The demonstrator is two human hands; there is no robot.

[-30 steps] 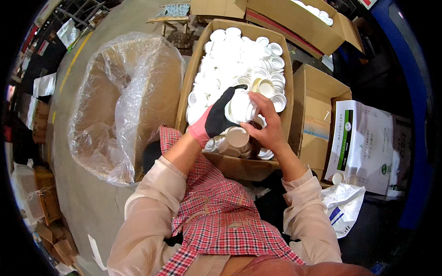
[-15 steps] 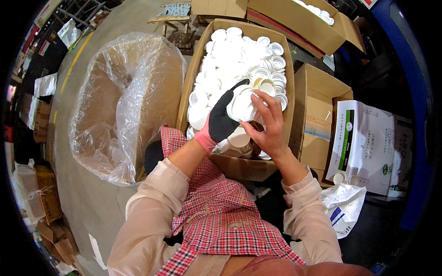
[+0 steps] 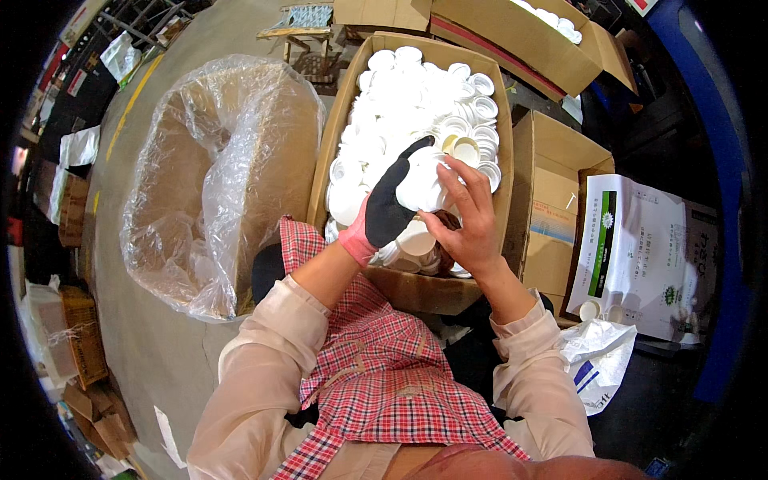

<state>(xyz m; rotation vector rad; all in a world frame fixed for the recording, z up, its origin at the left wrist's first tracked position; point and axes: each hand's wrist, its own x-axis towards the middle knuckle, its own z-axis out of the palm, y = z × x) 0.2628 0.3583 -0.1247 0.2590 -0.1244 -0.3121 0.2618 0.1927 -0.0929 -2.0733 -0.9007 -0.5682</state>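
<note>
A white round plastic lid (image 3: pixel 419 190) is held over the near part of a cardboard box (image 3: pixel 420 293) heaped with similar white lids (image 3: pixel 400 108). My left hand (image 3: pixel 387 206), in a black and pink glove, closes around the lid's left side with the thumb extended. On the lid's right edge rest the bent fingers of my bare right hand (image 3: pixel 470 230), its thumb lower down. Whether more lids are stacked beneath the held one is hidden. Just below my hands, another pale lid (image 3: pixel 418 238) lies in the box beside a brownish thing I cannot make out.
Left of the box stands a carton lined with clear plastic (image 3: pixel 228 188). At right are an open cardboard box (image 3: pixel 552 200), a white printed carton (image 3: pixel 648 256) and a crumpled white bag (image 3: pixel 596 360). Another long box (image 3: pixel 520 48) with white lids sits at the far right.
Almost nothing differs. Both hands stay on the lid, which appears tilted very slightly.
</note>
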